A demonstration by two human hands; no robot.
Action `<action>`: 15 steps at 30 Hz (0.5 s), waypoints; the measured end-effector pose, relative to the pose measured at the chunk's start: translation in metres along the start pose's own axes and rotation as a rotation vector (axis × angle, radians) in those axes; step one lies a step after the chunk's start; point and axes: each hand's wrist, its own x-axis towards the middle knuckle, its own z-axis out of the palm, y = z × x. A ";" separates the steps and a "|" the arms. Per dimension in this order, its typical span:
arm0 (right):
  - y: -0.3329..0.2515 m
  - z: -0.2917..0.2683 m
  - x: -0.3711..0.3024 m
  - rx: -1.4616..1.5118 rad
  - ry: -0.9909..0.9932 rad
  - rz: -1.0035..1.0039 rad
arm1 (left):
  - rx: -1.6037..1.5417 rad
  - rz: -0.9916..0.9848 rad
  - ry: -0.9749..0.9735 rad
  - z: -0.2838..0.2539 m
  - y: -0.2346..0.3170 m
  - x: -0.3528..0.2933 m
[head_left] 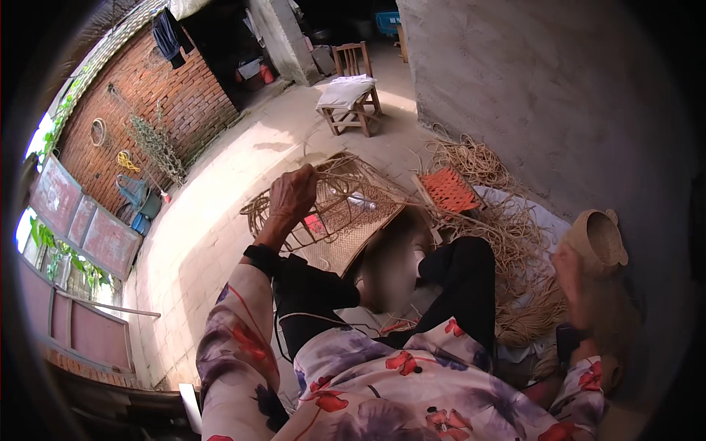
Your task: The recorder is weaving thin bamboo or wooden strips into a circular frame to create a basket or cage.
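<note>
A large wicker basket (334,235) with open loops of cane and a tightly woven side lies tilted in front of my knees. My left hand (293,195) is closed at the top of its open cane frame, fingers curled round the strands. Part of the basket is hidden behind my hand and legs. Off to the right, my right hand (570,272) is raised beside a small round woven basket (604,239). Motion smears its fingers, so I cannot make out whether it holds a strand or touches that basket.
Tangled cord bundles (515,250) lie on a white sheet (537,213) to my right, by a grey wall (551,88). An orange woven-seat stool (447,192) stands beyond the basket. Farther off are a wooden chair (348,92) with a cloth and a brick wall (158,95).
</note>
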 end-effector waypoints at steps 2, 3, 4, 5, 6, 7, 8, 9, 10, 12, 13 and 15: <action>0.096 -0.023 0.003 0.496 -0.066 0.317 | 0.122 -0.065 -0.010 -0.019 -0.021 0.007; 0.152 -0.045 -0.011 0.492 -0.013 0.360 | 0.130 -0.038 -0.002 -0.021 -0.027 0.013; 0.164 -0.052 -0.013 0.660 -0.040 0.471 | 0.181 -0.078 -0.007 -0.033 -0.042 0.005; 0.176 -0.057 -0.013 0.832 -0.051 0.592 | 0.234 -0.117 -0.012 -0.046 -0.055 -0.003; 0.182 -0.060 -0.009 0.986 -0.058 0.719 | 0.289 -0.166 -0.019 -0.061 -0.069 -0.016; 0.199 -0.070 -0.010 1.003 -0.005 0.783 | 0.295 -0.207 -0.018 -0.066 -0.073 -0.020; 0.230 -0.080 -0.020 0.928 0.061 0.771 | 0.250 -0.216 -0.014 -0.064 -0.068 -0.015; 0.244 -0.083 -0.013 0.660 0.055 0.667 | 0.227 -0.252 -0.007 -0.064 -0.075 -0.025; 0.267 -0.101 -0.015 0.208 0.058 0.472 | 0.168 -0.265 0.007 -0.053 -0.075 -0.026; 0.295 -0.132 -0.021 -0.601 0.085 -0.012 | -0.008 -0.320 -0.021 -0.030 -0.065 -0.026; 0.294 -0.151 -0.027 -0.740 0.134 -0.161 | -0.117 -0.311 -0.013 -0.018 -0.054 -0.018; 0.149 0.003 0.003 -0.271 -0.261 -0.203 | -0.026 -0.384 -0.047 -0.063 -0.046 -0.043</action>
